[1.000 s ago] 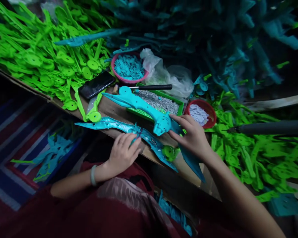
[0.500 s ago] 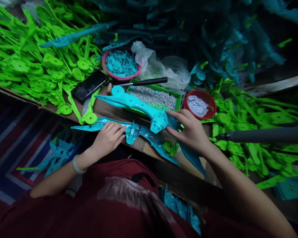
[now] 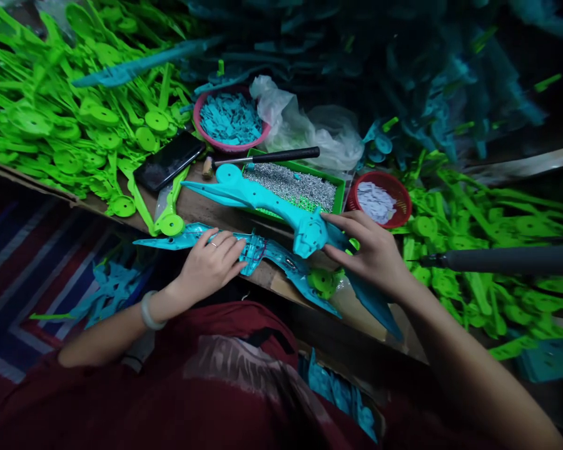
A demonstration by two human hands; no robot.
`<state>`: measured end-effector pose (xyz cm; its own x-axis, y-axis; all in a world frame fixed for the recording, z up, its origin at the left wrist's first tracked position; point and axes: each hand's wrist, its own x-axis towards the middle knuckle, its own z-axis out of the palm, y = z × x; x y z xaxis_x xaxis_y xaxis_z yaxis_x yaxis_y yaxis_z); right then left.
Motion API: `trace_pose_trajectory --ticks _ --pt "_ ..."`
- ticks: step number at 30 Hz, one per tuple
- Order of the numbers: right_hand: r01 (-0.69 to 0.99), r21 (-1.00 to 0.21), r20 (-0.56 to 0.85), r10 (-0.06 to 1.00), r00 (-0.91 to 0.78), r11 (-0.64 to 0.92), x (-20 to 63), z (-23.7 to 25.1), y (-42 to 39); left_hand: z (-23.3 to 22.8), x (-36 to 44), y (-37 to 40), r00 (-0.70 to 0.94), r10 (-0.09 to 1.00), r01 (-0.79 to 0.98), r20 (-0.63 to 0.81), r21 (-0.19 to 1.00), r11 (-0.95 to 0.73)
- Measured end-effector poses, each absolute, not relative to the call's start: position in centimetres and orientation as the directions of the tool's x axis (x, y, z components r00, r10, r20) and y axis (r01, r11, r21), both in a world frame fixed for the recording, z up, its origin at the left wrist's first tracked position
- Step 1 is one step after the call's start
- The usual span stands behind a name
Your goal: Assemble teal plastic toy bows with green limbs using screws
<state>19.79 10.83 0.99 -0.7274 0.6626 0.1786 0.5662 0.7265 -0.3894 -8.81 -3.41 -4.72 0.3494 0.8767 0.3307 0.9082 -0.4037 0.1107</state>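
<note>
In the head view, two long turquoise plastic pieces are handled at the front edge of the wooden surface (image 3: 216,209). The lower turquoise piece (image 3: 272,253) lies flat along that edge, and the left hand (image 3: 206,265) is laid on it with the fingers (image 3: 223,240) spread lightly and pressed down, probably so that it does not slide. The upper turquoise piece (image 3: 263,200) is placed across it at an angle; its thick middle is pinched by the fingers of the right hand (image 3: 373,253), apparently to line it up over the lower one. A green disc part (image 3: 323,279) lies just under this crossing.

Behind the hands, a green tray of small metal bits (image 3: 293,185) is kept within reach, with a dark tool (image 3: 267,156) resting on its far rim. A pink bowl of blue chips (image 3: 229,119), a red bowl of pale chips (image 3: 379,199), a phone (image 3: 169,160) and a clear plastic bag (image 3: 309,131) stand near. Heaps of green parts (image 3: 60,119) and darker blue parts (image 3: 403,69) surround the surface. A striped floor covering (image 3: 32,250) is seen below at the left.
</note>
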Motion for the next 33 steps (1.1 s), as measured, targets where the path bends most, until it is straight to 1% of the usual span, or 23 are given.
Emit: trace_pose_trajectory --ticks 1,3,8,12,16,18,22,24,27,33 --pt "0.572 -0.385 0.181 0.667 -0.723 0.725 19.9 1.1 10.8 -4.8 -8.2 -3.7 0.337 0.87 0.918 0.359 0.081 -0.389" --pt "0.578 -0.379 0.184 0.671 -0.719 0.723 19.9 1.3 10.7 -5.0 -7.0 -4.2 0.314 0.856 0.926 0.411 0.064 -0.371" --pt "0.561 -0.364 0.189 0.649 -0.737 0.743 19.2 1.5 10.2 -6.2 -5.0 -4.9 0.289 0.836 0.908 0.466 0.144 -0.394" --pt "0.512 -0.371 0.159 0.597 -0.786 0.774 18.3 1.5 10.0 -7.2 -3.8 -5.2 0.237 0.855 0.928 0.461 0.152 -0.34" --pt "0.425 -0.398 0.112 0.503 -0.857 0.813 17.6 1.2 9.8 -7.6 -2.1 -5.9 0.143 0.9 0.974 0.411 0.103 -0.202" --pt "0.396 -0.408 0.091 0.468 -0.879 0.823 17.1 0.9 9.7 -7.4 -1.5 -6.2 0.112 0.933 0.985 0.343 0.089 -0.151" --pt "0.345 -0.434 0.068 0.412 -0.909 0.832 15.3 0.4 9.4 -6.4 -1.0 -6.6 0.087 0.986 0.983 0.141 0.149 -0.108" --pt "0.324 -0.459 0.047 0.386 -0.921 0.827 14.2 0.1 9.3 -6.0 -0.9 -6.7 0.096 0.991 0.977 0.093 0.183 -0.111" --pt "0.322 -0.466 0.002 0.364 -0.931 0.824 12.8 -0.2 9.6 -5.8 -0.8 -6.5 0.099 0.992 0.97 0.079 0.217 -0.114" --pt "0.341 -0.393 -0.025 0.36 -0.932 0.854 12.7 0.0 10.1 -6.2 -0.5 -6.2 0.115 0.987 0.944 0.11 0.297 -0.143"
